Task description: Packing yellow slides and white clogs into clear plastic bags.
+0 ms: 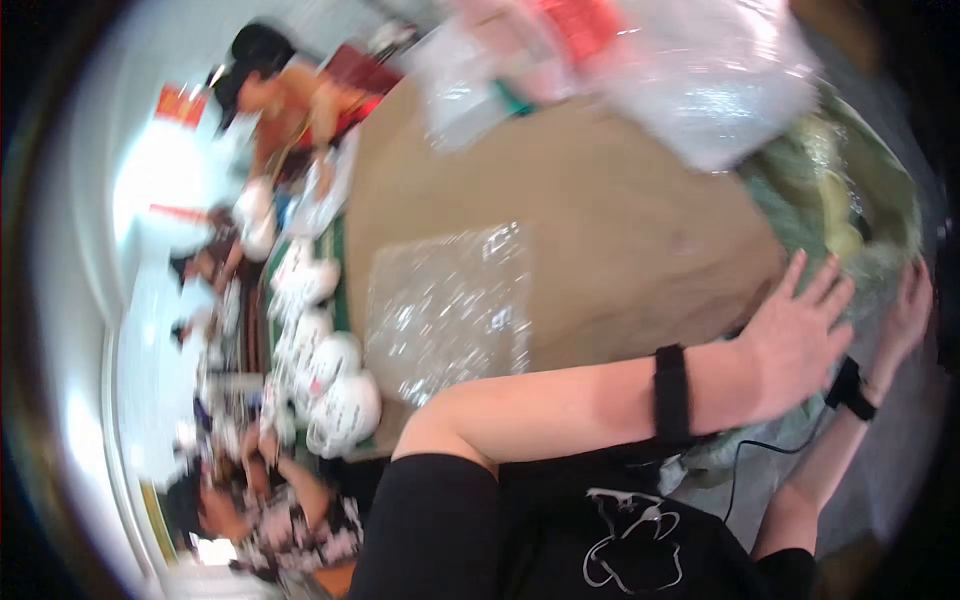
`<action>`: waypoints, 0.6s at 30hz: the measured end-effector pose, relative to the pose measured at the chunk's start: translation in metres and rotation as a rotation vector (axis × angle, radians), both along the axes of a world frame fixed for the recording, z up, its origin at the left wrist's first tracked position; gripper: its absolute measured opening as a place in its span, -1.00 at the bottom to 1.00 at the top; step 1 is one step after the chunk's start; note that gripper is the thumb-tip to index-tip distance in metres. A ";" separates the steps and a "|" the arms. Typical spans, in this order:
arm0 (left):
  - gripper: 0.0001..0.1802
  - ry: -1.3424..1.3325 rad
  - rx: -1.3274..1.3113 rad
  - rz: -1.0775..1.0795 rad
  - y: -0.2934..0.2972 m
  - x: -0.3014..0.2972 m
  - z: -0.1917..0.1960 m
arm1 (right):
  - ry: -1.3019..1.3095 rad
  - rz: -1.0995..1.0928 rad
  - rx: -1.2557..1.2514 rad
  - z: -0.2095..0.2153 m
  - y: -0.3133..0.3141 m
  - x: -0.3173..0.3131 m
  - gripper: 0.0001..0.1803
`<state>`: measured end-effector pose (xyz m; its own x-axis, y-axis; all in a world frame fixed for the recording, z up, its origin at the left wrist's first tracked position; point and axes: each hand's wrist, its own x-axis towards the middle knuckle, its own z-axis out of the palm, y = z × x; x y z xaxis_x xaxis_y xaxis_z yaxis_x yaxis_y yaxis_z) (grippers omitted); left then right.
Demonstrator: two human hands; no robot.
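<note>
My left hand [800,335], a black band on its wrist, reaches to the right with fingers spread over the mouth of a green woven sack [875,150]. My right hand [905,312] is at the sack's near right side, its fingers stretched out and partly blurred; it seems to touch the rim. Inside the sack lies a pale yellow thing [838,215] among clear plastic wrap; its kind is unclear. To the left of my arms, a clear plastic bag [450,310] lies flat on the brown-covered table [610,220].
White plush toys [340,400] are heaped along the table's left edge. Clear plastic packages [700,80] and a red one [585,30] lie at the far side. Co-workers sit at the left, one in orange [310,110], another in a patterned shirt [300,525]. A black cable [740,465] hangs near my right arm.
</note>
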<state>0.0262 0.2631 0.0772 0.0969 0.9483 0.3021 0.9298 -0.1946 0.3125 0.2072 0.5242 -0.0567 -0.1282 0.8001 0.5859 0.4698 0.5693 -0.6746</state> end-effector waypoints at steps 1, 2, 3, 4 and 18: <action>-0.44 0.007 -0.002 0.074 -0.035 -0.009 0.012 | -0.030 -0.017 0.013 0.002 -0.003 0.009 -0.64; -0.42 -0.018 -0.015 0.136 -0.075 -0.023 0.026 | -0.059 -0.051 0.034 0.002 -0.007 0.010 -0.63; -0.39 -0.050 -0.014 0.187 -0.111 -0.037 0.038 | -0.090 -0.096 0.067 0.007 -0.014 0.004 -0.61; -0.33 -0.045 -0.123 0.296 -0.152 -0.051 0.052 | -0.122 -0.154 0.098 0.011 -0.022 0.002 -0.60; -0.30 0.079 -0.088 1.659 -0.705 -0.104 -0.004 | -0.364 0.921 0.285 0.135 -0.363 -0.209 -0.78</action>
